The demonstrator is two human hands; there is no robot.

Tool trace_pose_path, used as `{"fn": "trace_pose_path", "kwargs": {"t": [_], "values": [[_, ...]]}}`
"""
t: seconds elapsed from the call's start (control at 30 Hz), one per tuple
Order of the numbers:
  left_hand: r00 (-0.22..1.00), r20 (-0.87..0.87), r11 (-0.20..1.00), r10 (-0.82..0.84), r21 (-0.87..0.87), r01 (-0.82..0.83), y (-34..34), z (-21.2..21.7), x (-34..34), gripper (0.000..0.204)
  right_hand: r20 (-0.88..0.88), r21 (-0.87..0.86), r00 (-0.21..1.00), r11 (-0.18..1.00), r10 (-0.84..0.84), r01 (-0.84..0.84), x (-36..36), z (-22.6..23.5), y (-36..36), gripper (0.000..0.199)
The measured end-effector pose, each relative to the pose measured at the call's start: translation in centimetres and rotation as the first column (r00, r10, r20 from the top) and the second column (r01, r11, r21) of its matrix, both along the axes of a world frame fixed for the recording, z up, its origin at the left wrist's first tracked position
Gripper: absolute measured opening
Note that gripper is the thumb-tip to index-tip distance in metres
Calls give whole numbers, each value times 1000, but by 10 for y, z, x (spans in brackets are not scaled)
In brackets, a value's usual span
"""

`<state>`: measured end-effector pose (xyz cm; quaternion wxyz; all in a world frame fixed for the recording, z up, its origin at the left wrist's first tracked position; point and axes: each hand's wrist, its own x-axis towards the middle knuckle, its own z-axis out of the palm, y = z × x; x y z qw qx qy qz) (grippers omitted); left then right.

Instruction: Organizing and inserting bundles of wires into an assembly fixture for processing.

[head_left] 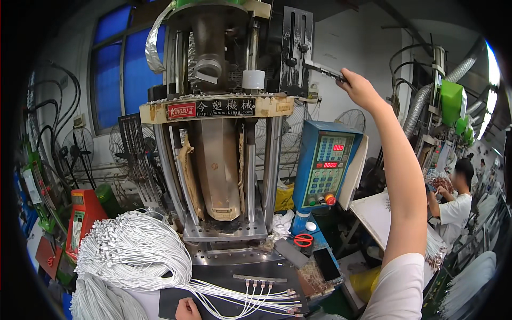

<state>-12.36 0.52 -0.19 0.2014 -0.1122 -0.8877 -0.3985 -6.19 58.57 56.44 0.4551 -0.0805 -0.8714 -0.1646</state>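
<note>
My right arm is stretched up, and my right hand [358, 89] is closed round the end of a narrow metal bar [325, 70]. The bar's other end reaches a black slotted plate [296, 53] on the moulding machine [217, 109]. Low down, my left hand [188, 309] rests with curled fingers at the dark work mat [169, 298]; whether it holds anything is hidden. Beside it, white cables [213, 290] with small connector ends fan out across the mat. Several cables run up to a slim metal strip [260, 278].
A big bundle of white cables [130, 250] lies left. Right of the machine stand a blue control box [325, 162], red-handled scissors [303, 240] and a phone [326, 264]. An orange box [85, 218] stands at left. Another person [453, 205] sits at a far-right bench.
</note>
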Motion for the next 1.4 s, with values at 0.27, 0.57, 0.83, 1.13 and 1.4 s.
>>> {"fn": "trace_pose_path", "kwargs": {"t": [0.27,0.57,0.83,1.13,1.4], "values": [[930,244,835,-276,540,106,10,10,-25,16,210,-193,943,957,257,-218,32,-199,-98,15],[568,273,598,-776,604,527,104,26,-63,32,485,-652,584,714,651,-254,-27,-484,-229,20],[568,329,572,-755,754,323,135,-2,-178,30,224,-974,511,203,830,97,-105,-540,-162,31],[984,-166,993,-68,-111,50,205,-60,-295,37,223,-423,921,882,321,-205,-204,-580,-120,34],[885,-386,400,-259,-877,-265,236,-88,-342,34,171,-205,984,979,50,-14,-278,-657,-86,32]]}}
